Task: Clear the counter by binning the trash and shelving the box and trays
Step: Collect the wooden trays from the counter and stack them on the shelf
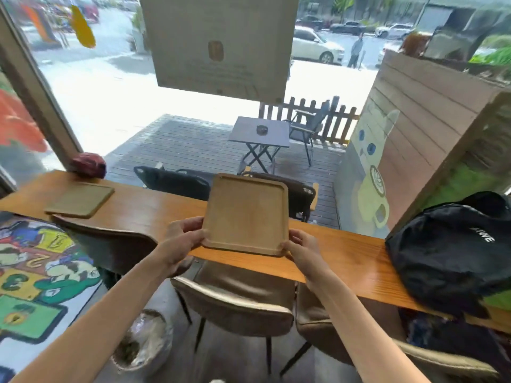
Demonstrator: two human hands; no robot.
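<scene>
Tray (246, 214) up off the counter (345, 255), tilted, far edge raised, held over the counter's near edge. Left hand (184, 236) clamped on its near-left corner, right hand (302, 246) clamped on the near-right, tray straight ahead between both. Second tray (80, 199) flat toward the counter's left end, well apart, nearer the left hand. Likely next: carrying off to a shelf, none in view.

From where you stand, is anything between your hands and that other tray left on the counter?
Nothing on the counter lies between. The held tray fills both hands, left hand and right hand; the second tray sits apart to the left.
</scene>
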